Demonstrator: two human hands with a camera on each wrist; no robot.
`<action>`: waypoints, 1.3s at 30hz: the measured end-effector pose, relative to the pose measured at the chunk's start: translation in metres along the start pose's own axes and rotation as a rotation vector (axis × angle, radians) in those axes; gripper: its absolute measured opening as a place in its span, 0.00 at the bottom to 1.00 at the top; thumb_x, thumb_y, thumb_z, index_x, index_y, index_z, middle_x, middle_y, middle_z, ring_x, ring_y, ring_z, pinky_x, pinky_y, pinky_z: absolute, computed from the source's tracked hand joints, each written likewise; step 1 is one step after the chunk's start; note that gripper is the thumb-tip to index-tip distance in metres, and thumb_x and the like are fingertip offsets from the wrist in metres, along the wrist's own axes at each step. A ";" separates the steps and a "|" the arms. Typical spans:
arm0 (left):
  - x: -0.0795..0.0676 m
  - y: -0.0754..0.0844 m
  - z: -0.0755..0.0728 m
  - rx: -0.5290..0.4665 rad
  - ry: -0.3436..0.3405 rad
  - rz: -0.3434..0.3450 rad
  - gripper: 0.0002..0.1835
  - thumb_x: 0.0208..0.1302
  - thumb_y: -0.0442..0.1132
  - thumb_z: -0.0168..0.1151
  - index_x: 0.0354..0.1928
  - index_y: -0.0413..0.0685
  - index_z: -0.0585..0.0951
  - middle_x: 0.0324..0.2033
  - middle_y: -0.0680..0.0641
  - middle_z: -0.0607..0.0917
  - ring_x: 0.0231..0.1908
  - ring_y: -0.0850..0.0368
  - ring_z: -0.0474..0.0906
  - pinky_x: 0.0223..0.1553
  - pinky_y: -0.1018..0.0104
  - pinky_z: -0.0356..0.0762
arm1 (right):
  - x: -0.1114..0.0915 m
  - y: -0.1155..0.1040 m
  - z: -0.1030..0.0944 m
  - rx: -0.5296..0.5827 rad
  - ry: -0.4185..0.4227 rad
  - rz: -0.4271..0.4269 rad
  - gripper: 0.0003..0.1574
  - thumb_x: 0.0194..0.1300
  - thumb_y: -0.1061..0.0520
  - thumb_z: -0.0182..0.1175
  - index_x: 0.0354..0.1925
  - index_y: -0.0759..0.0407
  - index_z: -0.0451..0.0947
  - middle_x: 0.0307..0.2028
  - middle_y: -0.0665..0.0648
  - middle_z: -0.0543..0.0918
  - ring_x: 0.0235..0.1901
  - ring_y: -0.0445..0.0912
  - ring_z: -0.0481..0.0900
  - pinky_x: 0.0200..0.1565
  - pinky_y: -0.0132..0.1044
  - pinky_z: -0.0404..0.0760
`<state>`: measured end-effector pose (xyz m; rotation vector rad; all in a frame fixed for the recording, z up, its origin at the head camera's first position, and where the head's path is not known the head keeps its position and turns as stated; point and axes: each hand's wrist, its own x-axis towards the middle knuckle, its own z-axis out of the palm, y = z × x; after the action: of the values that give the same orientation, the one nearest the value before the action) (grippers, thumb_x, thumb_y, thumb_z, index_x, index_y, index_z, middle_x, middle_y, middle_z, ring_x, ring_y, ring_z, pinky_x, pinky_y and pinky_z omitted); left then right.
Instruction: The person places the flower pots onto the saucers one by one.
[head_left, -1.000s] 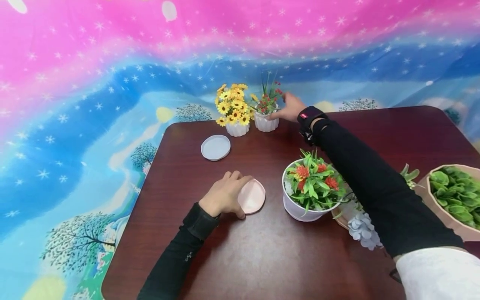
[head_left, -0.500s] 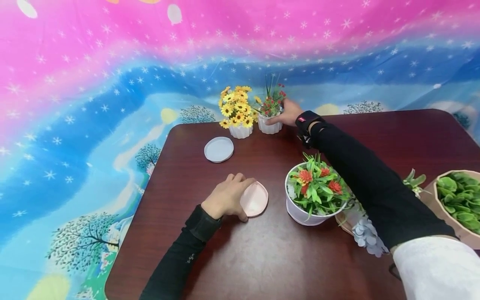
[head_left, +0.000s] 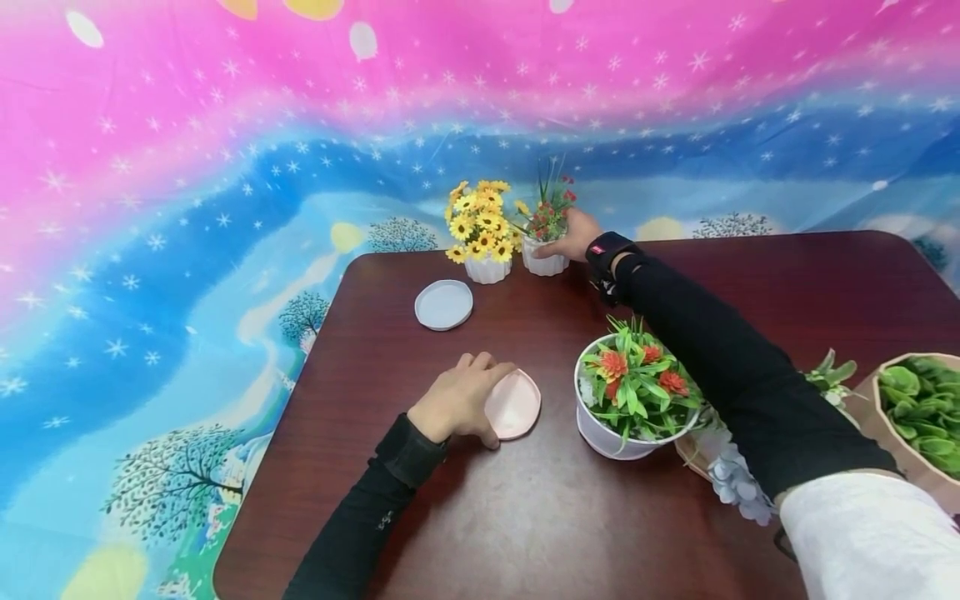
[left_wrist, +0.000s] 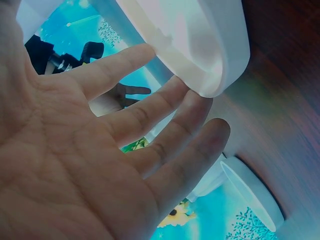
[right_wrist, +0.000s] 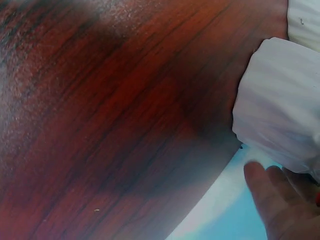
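At the back of the table, my right hand (head_left: 579,237) holds a small white flowerpot (head_left: 546,262) with red flowers and grassy leaves. Its thumb lies across the front; in the right wrist view several fingers (right_wrist: 272,197) lie alongside the pot's ribbed wall (right_wrist: 280,100). My left hand (head_left: 459,402) is at the left edge of a pink saucer (head_left: 517,408) that lies on the table. In the left wrist view, the nearly straight fingers (left_wrist: 150,112) touch the saucer's rim (left_wrist: 235,45). The left thumb is not visible there.
A white pot of yellow daisies (head_left: 487,268) stands left of the red-flowered one. Nearer is a pale grey saucer (head_left: 444,305). A larger white pot (head_left: 611,437) with orange flowers sits at centre right, near blue-grey flowers (head_left: 738,483) and a leafy green plant (head_left: 922,408).
The whole head view shifts slightly down and right. Both hands, the flowerpots and the saucers keep about the same places relative to each other.
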<state>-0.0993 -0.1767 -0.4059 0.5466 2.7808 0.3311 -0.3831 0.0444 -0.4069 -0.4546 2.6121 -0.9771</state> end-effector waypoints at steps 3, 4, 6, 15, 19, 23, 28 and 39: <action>0.000 0.000 0.000 -0.001 -0.004 -0.002 0.59 0.34 0.48 0.95 0.75 0.54 0.76 0.59 0.46 0.79 0.59 0.46 0.72 0.52 0.47 0.84 | -0.002 -0.001 -0.001 -0.008 0.001 -0.001 0.70 0.66 0.41 0.74 0.83 0.73 0.44 0.81 0.76 0.53 0.79 0.70 0.54 0.76 0.61 0.61; 0.000 0.000 0.000 -0.002 -0.005 -0.002 0.59 0.33 0.48 0.95 0.75 0.54 0.76 0.59 0.46 0.79 0.59 0.46 0.72 0.52 0.47 0.84 | -0.003 -0.001 -0.001 -0.009 0.002 -0.001 0.70 0.66 0.41 0.74 0.83 0.74 0.45 0.80 0.77 0.54 0.79 0.70 0.55 0.75 0.62 0.62; 0.000 0.000 0.000 -0.003 -0.006 -0.005 0.60 0.33 0.48 0.95 0.75 0.55 0.76 0.59 0.46 0.79 0.59 0.46 0.72 0.52 0.47 0.84 | -0.004 -0.001 -0.002 -0.009 0.014 -0.005 0.68 0.64 0.41 0.75 0.81 0.74 0.50 0.78 0.77 0.59 0.76 0.71 0.60 0.73 0.62 0.66; -0.003 0.000 -0.002 -0.015 -0.007 0.006 0.58 0.36 0.47 0.94 0.75 0.54 0.76 0.59 0.45 0.79 0.59 0.45 0.71 0.52 0.46 0.84 | -0.017 -0.011 -0.017 0.019 0.099 -0.030 0.60 0.61 0.40 0.78 0.75 0.73 0.63 0.67 0.74 0.73 0.64 0.67 0.73 0.63 0.58 0.74; -0.002 0.000 -0.003 -0.011 0.001 0.023 0.57 0.36 0.48 0.94 0.74 0.53 0.76 0.58 0.44 0.79 0.58 0.45 0.72 0.53 0.47 0.84 | -0.030 -0.030 -0.035 0.008 0.118 -0.073 0.68 0.59 0.39 0.79 0.80 0.72 0.57 0.74 0.74 0.68 0.73 0.68 0.67 0.70 0.61 0.70; -0.001 -0.001 -0.004 -0.006 0.003 0.032 0.58 0.35 0.48 0.94 0.74 0.52 0.76 0.58 0.44 0.79 0.58 0.44 0.72 0.54 0.48 0.83 | -0.052 -0.058 -0.054 0.067 0.162 -0.166 0.61 0.59 0.43 0.80 0.78 0.65 0.62 0.74 0.68 0.71 0.73 0.63 0.68 0.71 0.59 0.70; 0.000 -0.001 -0.005 -0.008 0.010 0.042 0.58 0.35 0.48 0.94 0.74 0.51 0.76 0.57 0.43 0.79 0.57 0.43 0.72 0.54 0.47 0.83 | -0.085 -0.101 -0.082 0.253 0.223 -0.219 0.54 0.58 0.53 0.82 0.76 0.59 0.66 0.73 0.60 0.73 0.71 0.53 0.71 0.70 0.51 0.73; 0.001 -0.013 -0.021 -0.057 -0.013 0.040 0.66 0.34 0.52 0.93 0.80 0.49 0.69 0.73 0.38 0.72 0.67 0.37 0.72 0.64 0.40 0.76 | -0.166 -0.163 -0.099 0.580 0.291 -0.335 0.46 0.62 0.63 0.76 0.69 0.61 0.60 0.64 0.57 0.69 0.64 0.53 0.73 0.65 0.48 0.77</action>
<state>-0.1111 -0.1911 -0.3903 0.5888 2.7419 0.4121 -0.2433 0.0503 -0.1960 -0.6408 2.3537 -1.9606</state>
